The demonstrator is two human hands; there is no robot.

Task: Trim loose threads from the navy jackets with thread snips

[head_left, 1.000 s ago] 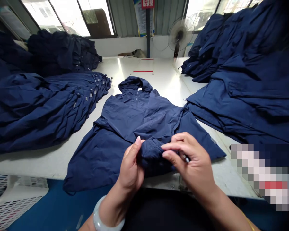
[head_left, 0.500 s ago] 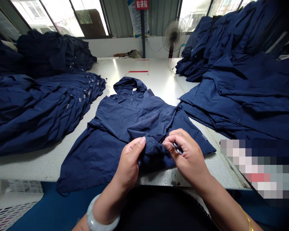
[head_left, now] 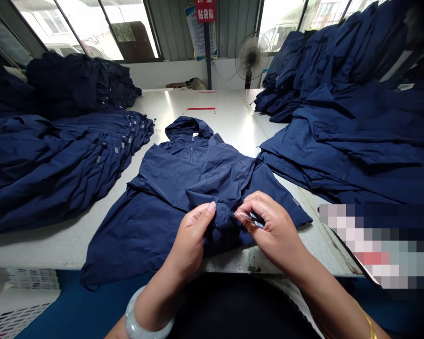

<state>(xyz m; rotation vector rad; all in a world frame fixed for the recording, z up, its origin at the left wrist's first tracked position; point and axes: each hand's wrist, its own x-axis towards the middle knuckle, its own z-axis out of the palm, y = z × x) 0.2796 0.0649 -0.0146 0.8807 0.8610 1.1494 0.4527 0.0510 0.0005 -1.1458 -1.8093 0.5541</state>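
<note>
A navy hooded jacket [head_left: 194, 174] lies spread on the white table [head_left: 229, 117], hood away from me, one sleeve folded toward the near edge. My left hand [head_left: 192, 238] pinches the cuff end of that sleeve [head_left: 222, 219], thumb on top. My right hand [head_left: 272, 228] is closed round a small metal tool [head_left: 250, 219], its tip at the same cuff, fingers touching the fabric. A pale bangle sits on my left wrist and a gold one on the right.
Stacks of navy jackets [head_left: 63, 155] fill the table's left side, with taller piles [head_left: 356, 117] on the right. A standing fan [head_left: 249, 56] is at the far end. A white crate [head_left: 17, 296] sits below left. A blurred patch covers the right foreground.
Both hands have shifted slightly on the sleeve cuff; the right hand's fingers have drawn in and the tool tip now shows at the cuff. The view drifted a little.
</note>
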